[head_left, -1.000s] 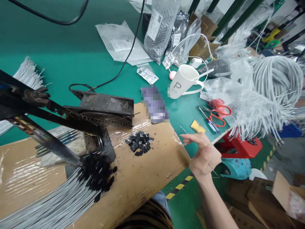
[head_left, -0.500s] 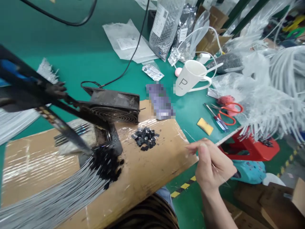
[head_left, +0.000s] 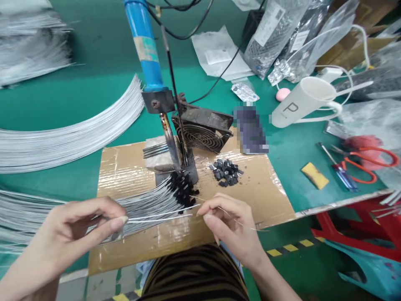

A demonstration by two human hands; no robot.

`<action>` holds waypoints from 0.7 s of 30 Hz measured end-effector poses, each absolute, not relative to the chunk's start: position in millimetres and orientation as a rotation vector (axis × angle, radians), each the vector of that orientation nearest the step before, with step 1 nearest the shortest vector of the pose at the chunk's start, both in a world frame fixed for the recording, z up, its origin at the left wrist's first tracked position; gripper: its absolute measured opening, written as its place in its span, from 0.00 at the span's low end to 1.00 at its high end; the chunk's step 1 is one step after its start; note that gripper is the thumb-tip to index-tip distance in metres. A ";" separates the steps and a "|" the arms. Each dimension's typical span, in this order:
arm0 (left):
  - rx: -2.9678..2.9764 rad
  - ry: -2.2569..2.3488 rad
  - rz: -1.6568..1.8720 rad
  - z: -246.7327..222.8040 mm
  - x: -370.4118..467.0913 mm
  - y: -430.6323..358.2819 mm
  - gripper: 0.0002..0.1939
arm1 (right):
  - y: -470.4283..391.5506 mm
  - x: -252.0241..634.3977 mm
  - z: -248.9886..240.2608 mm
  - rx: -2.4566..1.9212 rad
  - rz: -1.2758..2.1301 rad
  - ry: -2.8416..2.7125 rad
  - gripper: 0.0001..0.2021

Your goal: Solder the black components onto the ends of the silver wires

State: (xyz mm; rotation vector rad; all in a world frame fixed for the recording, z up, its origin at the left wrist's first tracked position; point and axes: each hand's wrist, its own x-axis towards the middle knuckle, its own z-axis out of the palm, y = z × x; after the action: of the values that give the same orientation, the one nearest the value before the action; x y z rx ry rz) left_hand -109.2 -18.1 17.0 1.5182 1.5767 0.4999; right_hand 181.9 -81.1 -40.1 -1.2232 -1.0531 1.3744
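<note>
My left hand (head_left: pixel 90 228) is closed, pinching a grey two-strand cable (head_left: pixel 156 218) whose split ends point right. Opposite those ends is my right hand (head_left: pixel 230 223), thumb and forefinger nearly together, with a thin solder wire (head_left: pixel 224 210) running through its curled fingers. Behind the hands stands a blue-handled soldering iron (head_left: pixel 146 54), its tip angled down. Below the tip, black connectors (head_left: pixel 181 190) cap a bundle of grey cables (head_left: pixel 140 200) on the cardboard. A pile of loose black connectors (head_left: pixel 226 172) sits right of them.
A fan (head_left: pixel 203 127) leans behind the iron. On the green table are a phone (head_left: pixel 251 130), a white mug (head_left: pixel 300 102), a yellow sponge (head_left: pixel 315 175), a screwdriver (head_left: pixel 343 175) and orange scissors (head_left: pixel 369 161). More cables (head_left: pixel 72 144) lie at left; a red stool (head_left: pixel 354 236) stands right.
The view has swung left. My left hand has come into view holding the cable. My right hand has moved from the board's right edge to the cable's ends.
</note>
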 end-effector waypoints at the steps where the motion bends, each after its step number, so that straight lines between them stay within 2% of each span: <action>1: 1.522 1.557 0.497 16.6 -108.7 -18.3 0.13 | -78.6 177.7 -39.2 -1.203 1.413 -1.026 0.06; 11: 1.655 1.346 0.525 5.4 -124.3 -10.0 0.06 | -69.9 159.6 -42.8 -1.196 1.575 -0.800 0.14; 15: 1.620 1.361 0.490 4.4 -129.9 -10.0 0.09 | -71.6 162.0 -45.0 -1.200 1.565 -0.800 0.15; 21: 1.648 1.242 0.420 7.2 -128.1 -5.1 0.11 | -70.2 163.1 -44.2 -1.171 1.427 -0.963 0.12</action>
State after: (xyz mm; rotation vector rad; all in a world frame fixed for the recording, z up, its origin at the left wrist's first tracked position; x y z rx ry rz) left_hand -128.1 -5.1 7.2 1.6480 1.2416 0.4203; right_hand 163.1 -70.2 -44.2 -1.1708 -0.9626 1.4268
